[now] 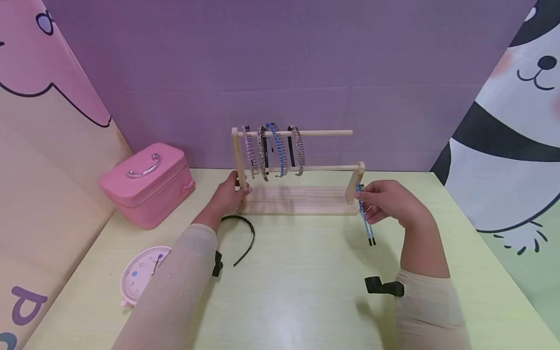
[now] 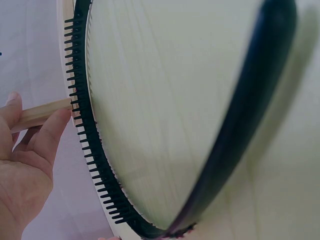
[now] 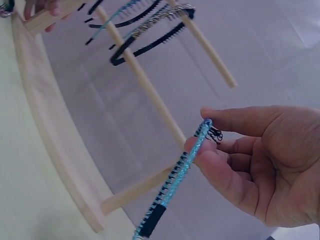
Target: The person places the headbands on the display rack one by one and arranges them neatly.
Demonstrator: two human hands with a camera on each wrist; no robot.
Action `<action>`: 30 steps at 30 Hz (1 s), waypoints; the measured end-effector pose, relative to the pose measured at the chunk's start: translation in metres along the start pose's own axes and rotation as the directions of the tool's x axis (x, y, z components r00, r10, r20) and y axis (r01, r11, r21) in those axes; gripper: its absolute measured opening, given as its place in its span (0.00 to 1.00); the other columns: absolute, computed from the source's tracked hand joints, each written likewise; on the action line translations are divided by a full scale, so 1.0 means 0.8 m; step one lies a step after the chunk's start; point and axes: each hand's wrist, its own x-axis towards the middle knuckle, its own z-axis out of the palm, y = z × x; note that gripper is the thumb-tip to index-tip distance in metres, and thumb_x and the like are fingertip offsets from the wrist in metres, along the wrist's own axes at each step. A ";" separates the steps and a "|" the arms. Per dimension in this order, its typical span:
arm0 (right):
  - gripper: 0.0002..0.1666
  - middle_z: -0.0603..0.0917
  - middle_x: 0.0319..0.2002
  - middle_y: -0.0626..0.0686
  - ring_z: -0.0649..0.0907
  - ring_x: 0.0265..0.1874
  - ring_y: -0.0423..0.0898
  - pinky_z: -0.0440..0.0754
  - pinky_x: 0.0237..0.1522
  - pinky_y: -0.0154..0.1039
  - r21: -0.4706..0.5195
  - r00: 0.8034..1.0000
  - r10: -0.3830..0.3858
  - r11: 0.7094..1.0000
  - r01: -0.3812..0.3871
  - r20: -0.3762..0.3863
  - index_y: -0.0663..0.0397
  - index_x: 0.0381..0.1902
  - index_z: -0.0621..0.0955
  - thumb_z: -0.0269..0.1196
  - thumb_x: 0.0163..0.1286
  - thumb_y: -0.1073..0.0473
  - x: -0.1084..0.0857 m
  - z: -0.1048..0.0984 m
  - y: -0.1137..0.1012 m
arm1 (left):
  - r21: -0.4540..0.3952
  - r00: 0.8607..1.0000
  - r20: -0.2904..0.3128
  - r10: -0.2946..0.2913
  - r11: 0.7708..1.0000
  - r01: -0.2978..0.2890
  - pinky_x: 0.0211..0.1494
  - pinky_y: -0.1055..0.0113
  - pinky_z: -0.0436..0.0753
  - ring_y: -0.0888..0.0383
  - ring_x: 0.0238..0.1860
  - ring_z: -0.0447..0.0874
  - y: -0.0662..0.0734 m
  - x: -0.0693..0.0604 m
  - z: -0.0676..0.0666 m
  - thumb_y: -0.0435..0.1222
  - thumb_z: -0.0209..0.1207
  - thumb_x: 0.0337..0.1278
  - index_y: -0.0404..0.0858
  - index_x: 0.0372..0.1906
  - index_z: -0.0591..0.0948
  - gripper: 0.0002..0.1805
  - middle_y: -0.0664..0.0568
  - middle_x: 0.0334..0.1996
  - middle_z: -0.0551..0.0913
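Head: the right hand [image 1: 387, 200] pinched a blue toothed headband [image 1: 362, 210] beside the wooden rack [image 1: 302, 209]; the left hand [image 1: 228, 197] gripped its left post [image 1: 236, 150]. Left wrist: a black headband [image 2: 87, 117] was cropped above. Right wrist: the blue one's ends were cut off.

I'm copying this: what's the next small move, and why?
Probably raise the blue headband toward the bare right end of the upper rod: the right hand pinches it lower, other headbands hang on that rod, and the left hand grips the rack.
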 end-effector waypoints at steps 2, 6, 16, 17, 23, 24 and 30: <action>0.26 0.82 0.33 0.54 0.86 0.26 0.47 0.88 0.37 0.44 0.014 0.999 -0.014 1.000 0.014 -0.037 0.69 0.52 0.73 0.58 0.74 0.49 -0.003 -0.005 0.000 | 0.004 1.000 -0.002 -0.001 1.000 0.001 0.47 0.57 0.79 0.49 0.50 0.80 -0.002 0.001 0.000 0.42 0.57 0.70 0.43 0.63 0.65 0.23 0.49 0.58 0.77; 0.26 0.80 0.38 0.56 0.86 0.30 0.45 0.88 0.39 0.44 0.023 0.992 -0.041 0.999 0.044 -0.120 0.69 0.55 0.71 0.57 0.75 0.49 -0.006 -0.011 0.000 | 0.005 1.000 -0.003 -0.008 1.000 0.008 0.47 0.57 0.80 0.49 0.50 0.80 -0.004 0.001 0.001 0.42 0.57 0.70 0.44 0.62 0.65 0.22 0.49 0.59 0.76; 0.28 0.74 0.55 0.65 0.82 0.41 0.44 0.87 0.42 0.39 0.026 0.953 -0.094 0.994 0.106 -0.289 0.68 0.59 0.67 0.55 0.76 0.49 -0.004 -0.009 -0.002 | 0.004 1.000 -0.006 -0.008 1.000 0.009 0.47 0.58 0.79 0.49 0.49 0.79 -0.002 -0.002 0.001 0.43 0.58 0.69 0.44 0.61 0.65 0.22 0.49 0.58 0.77; 0.28 0.74 0.55 0.64 0.82 0.43 0.45 0.87 0.42 0.38 0.031 0.946 -0.101 0.993 0.116 -0.307 0.69 0.60 0.67 0.55 0.76 0.49 -0.004 -0.008 -0.004 | 0.005 1.000 -0.006 -0.007 1.000 0.007 0.47 0.58 0.79 0.49 0.49 0.79 -0.002 -0.002 0.001 0.43 0.58 0.69 0.44 0.61 0.65 0.22 0.49 0.58 0.77; 0.31 0.74 0.56 0.60 0.79 0.52 0.51 0.85 0.45 0.35 0.026 0.898 -0.105 0.991 0.128 -0.428 0.63 0.63 0.68 0.55 0.75 0.45 -0.001 -0.001 -0.013 | 0.007 1.000 -0.005 -0.010 1.000 0.010 0.48 0.56 0.79 0.48 0.49 0.79 0.000 -0.001 0.001 0.43 0.57 0.69 0.43 0.62 0.65 0.23 0.49 0.58 0.77; 0.32 0.74 0.57 0.60 0.79 0.54 0.52 0.84 0.45 0.35 0.027 0.888 -0.106 0.991 0.132 -0.447 0.62 0.64 0.69 0.55 0.74 0.44 -0.001 0.000 -0.015 | 0.007 1.000 -0.005 -0.011 1.000 0.011 0.48 0.56 0.80 0.48 0.49 0.79 0.000 0.000 0.001 0.43 0.57 0.69 0.43 0.62 0.65 0.23 0.49 0.58 0.77; 0.32 0.77 0.55 0.56 0.81 0.51 0.46 0.83 0.44 0.30 0.028 0.837 -0.139 0.983 0.181 -0.529 0.59 0.64 0.71 0.56 0.73 0.41 -0.003 0.006 -0.025 | 0.011 1.000 -0.006 -0.009 1.000 0.009 0.47 0.57 0.79 0.49 0.48 0.79 0.001 -0.001 0.001 0.44 0.57 0.69 0.42 0.63 0.65 0.24 0.49 0.57 0.77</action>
